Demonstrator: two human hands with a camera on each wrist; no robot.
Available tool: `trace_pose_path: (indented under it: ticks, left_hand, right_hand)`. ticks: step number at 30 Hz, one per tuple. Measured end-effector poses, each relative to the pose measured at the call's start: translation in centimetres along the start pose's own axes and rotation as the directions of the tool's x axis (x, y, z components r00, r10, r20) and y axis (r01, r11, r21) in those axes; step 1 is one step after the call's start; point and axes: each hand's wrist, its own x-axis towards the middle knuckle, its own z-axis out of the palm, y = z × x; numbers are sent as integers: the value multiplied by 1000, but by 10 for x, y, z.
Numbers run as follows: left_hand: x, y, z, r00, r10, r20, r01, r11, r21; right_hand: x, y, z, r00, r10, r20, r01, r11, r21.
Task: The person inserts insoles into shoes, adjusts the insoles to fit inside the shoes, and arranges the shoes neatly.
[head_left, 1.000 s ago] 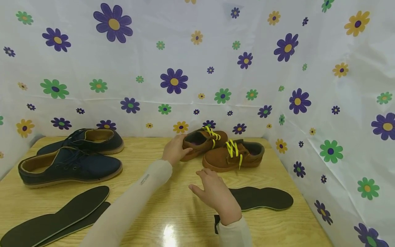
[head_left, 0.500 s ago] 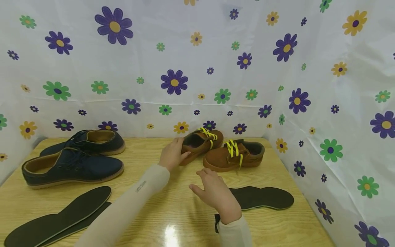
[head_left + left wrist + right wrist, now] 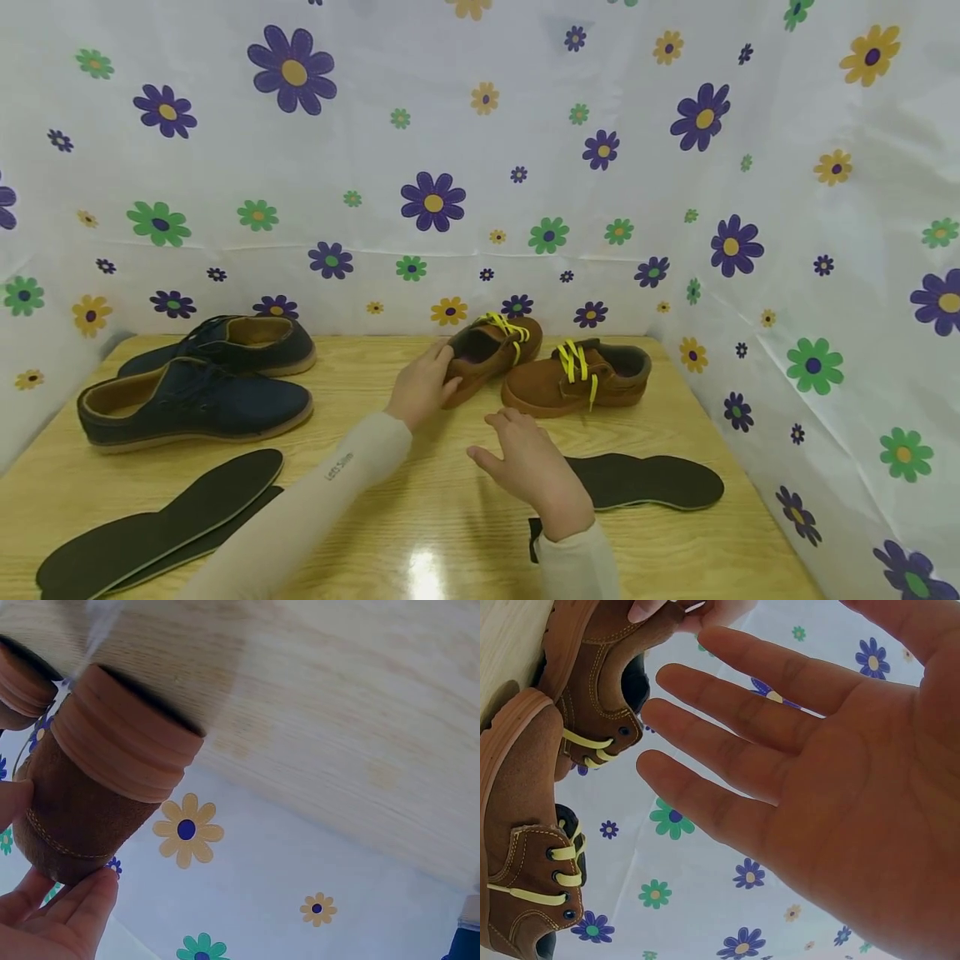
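My left hand point(image 3: 422, 386) grips the far brown shoe point(image 3: 486, 372) by its heel. In the left wrist view, the thumb lies on one side of the shoe's heel point(image 3: 82, 802) and the fingers curl at its back. Yellow laces thread this shoe, whose toe points to the back right. Its mate, the near brown shoe point(image 3: 536, 387), stands just to the right with its toe pointing left. My right hand point(image 3: 532, 462) hovers in front of that shoe, holding nothing; the right wrist view shows its fingers point(image 3: 727, 750) spread and extended.
Black insoles point(image 3: 652, 481) lie on the wooden table point(image 3: 390, 533) at the right, partly hidden by my right hand. At the left stand a near navy shoe point(image 3: 240, 404) and a far navy shoe point(image 3: 277, 354), with more black insoles point(image 3: 157, 529) in front. A flowered curtain point(image 3: 360, 150) closes the back.
My left hand has drawn the far brown shoe a little left and toward me, its heel swinging nearer. My right hand stays nearly still. The head view has turned slightly left.
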Motion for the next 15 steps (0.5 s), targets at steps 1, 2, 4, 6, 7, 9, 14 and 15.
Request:
trace_pose_path:
  ticks: [1, 2, 4, 6, 7, 9, 14, 15]
  left_hand:
    - [-1, 0, -1, 1000, -1, 4, 1, 1000, -8]
    - [-2, 0, -2, 1000, -2, 7, 2, 1000, -12]
    - [-4, 0, -4, 1000, -3, 9, 3, 1000, -23]
    - [-6, 0, -6, 1000, 0, 15, 1, 1000, -27]
    - [-7, 0, -6, 1000, 1, 16, -1, 1000, -29]
    - [-9, -1, -8, 1000, 9, 14, -8, 999, -35]
    - [-14, -1, -13, 1000, 28, 12, -27, 998, -48]
    - [-15, -1, -13, 999, 34, 12, -33, 999, -43]
  right_hand:
    - [0, 0, 0, 1000, 1, 2, -1, 1000, -1]
    - [0, 0, 0, 1000, 4, 4, -4, 1000, 1]
    - [1, 1, 1, 1000, 9, 6, -9, 1000, 1]
    - [1, 2, 1, 1000, 15, 7, -15, 1000, 3]
    - [1, 2, 1, 1000, 17, 7, -17, 1000, 3]
    - [1, 2, 1, 1000, 22, 8, -22, 1000, 8]
    - [1, 2, 1, 999, 36, 16, -36, 999, 13]
    - [1, 2, 1, 999, 40, 19, -40, 999, 14]
